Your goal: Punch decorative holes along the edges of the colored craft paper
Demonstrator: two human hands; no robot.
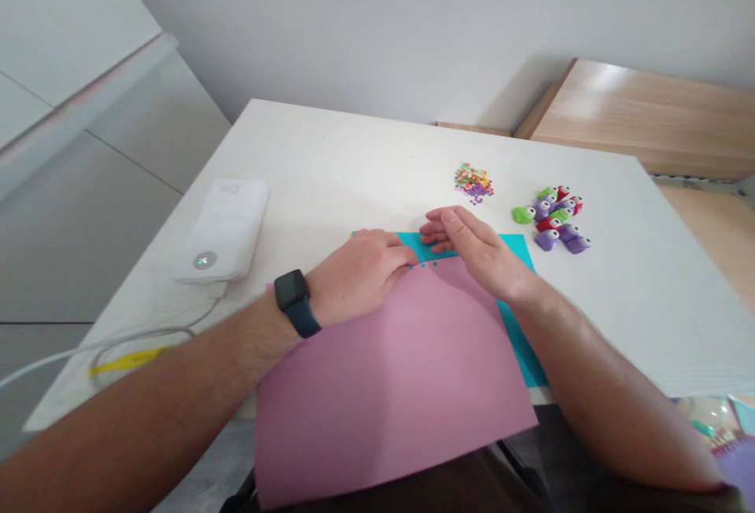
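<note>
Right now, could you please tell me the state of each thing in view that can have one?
Left hand: fingers bent.
Right hand: open, fingers loosely curved.
Pink sheet: on the turquoise sheet, near edge past the white table's edge.
Turquoise sheet: partly covered.
White device: indicator lit, cable plugged in.
Smartwatch: worn, screen dark.
Small colourful pieces: loosely heaped.
Googly-eyed pieces: grouped together.

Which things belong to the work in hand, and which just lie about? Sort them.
Seemingly in use:
pink sheet, at the left hand and right hand
turquoise sheet, partly beneath it

Apparently lying about:
white device and its cable
pile of small multicoloured pieces, role unclear
eyed pieces, role unclear
</note>
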